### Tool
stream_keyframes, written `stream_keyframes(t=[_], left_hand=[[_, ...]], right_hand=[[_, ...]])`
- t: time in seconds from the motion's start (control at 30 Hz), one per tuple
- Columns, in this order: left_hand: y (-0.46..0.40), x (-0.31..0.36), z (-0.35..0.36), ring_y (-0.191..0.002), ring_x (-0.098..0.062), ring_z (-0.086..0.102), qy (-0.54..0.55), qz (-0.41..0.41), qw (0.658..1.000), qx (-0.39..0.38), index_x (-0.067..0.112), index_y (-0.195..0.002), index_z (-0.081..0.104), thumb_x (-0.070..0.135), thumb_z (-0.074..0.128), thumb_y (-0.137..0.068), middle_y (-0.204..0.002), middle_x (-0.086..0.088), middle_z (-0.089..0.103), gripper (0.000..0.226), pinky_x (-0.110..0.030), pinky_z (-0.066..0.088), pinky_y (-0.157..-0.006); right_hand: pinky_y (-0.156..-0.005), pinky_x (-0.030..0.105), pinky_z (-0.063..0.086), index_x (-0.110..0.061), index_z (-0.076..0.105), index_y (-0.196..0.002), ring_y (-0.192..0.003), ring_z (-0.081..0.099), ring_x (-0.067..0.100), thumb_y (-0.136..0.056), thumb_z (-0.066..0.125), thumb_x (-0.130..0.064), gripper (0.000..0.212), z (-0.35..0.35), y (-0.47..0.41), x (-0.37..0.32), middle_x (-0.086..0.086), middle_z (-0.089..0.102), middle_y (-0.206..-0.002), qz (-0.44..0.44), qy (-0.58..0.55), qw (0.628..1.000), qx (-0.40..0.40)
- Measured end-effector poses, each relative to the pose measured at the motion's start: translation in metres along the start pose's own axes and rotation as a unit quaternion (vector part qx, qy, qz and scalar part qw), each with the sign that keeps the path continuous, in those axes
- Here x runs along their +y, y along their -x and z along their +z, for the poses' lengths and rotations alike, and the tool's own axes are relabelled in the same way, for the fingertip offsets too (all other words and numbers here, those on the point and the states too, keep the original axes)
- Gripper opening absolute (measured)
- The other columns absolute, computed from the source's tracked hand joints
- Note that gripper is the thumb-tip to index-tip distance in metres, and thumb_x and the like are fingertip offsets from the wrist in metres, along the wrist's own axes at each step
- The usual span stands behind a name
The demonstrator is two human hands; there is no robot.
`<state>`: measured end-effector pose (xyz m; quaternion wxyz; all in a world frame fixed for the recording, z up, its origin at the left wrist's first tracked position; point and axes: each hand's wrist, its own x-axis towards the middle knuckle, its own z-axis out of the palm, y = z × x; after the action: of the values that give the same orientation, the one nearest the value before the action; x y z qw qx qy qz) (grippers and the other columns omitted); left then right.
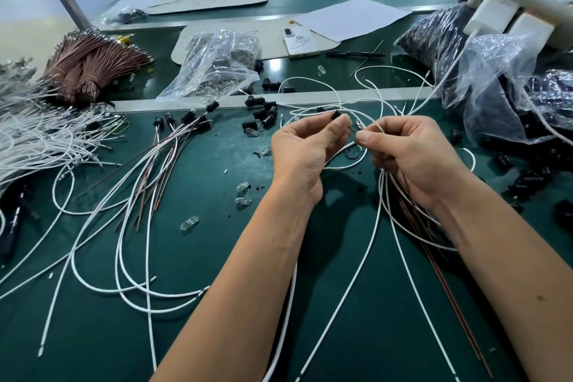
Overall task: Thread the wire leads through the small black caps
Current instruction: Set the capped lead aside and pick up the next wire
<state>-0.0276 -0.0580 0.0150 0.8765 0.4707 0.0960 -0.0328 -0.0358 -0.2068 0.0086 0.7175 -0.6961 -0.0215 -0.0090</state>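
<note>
My left hand [305,149] pinches a small black cap [336,115] between thumb and fingertips above the green table. My right hand [409,153] pinches the metal-tipped ends of white and brown wire leads [359,125] a finger's width right of the cap. The rest of those leads [403,226] hang from my right fist toward the near edge. Loose black caps [263,113] lie just beyond my left hand. To the left lies a fan of leads with caps on their far ends [186,119].
Clear little bulbs [243,192] dot the mat between the wires. Brown wire bundles [90,68] and white wire bundles [34,136] fill the left. Plastic bags of parts [217,65] and black caps [511,96] stand behind and right. A phone [299,40] and pen [353,54] lie farther back.
</note>
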Motion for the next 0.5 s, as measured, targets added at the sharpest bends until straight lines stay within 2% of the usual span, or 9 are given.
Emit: stream_keyframes(t=[0.33, 0.5], left_hand=[[0.0007, -0.0002, -0.0020, -0.067, -0.016, 0.072, -0.010, 0.017, 1.000, -0.001, 0.001, -0.085, 0.073, -0.009, 0.076, -0.081, -0.076, -0.011, 0.075, 0.011, -0.022, 0.059, -0.067], [-0.0052, 0.0053, -0.0081, -0.067, -0.014, 0.071, -0.050, 0.028, 0.998, -0.034, 0.003, -0.087, 0.072, -0.005, 0.075, -0.083, -0.077, -0.010, 0.075, 0.009, -0.020, 0.058, -0.067]], right_hand=[[-0.049, 0.015, 0.034, -0.012, 0.069, -0.069, -0.052, 0.039, 0.009, -0.089, 0.075, -0.004, 0.022, 0.0019, 0.0000, -0.0001, -0.005, 0.050, -0.055, 0.003, 0.006, 1.000, 0.007], [-0.056, 0.020, 0.037, -0.014, 0.074, -0.072, -0.058, 0.043, 0.013, -0.088, 0.080, -0.016, 0.017, -0.0017, 0.0009, 0.0013, -0.002, 0.055, -0.060, -0.013, 0.037, 0.999, 0.018]])
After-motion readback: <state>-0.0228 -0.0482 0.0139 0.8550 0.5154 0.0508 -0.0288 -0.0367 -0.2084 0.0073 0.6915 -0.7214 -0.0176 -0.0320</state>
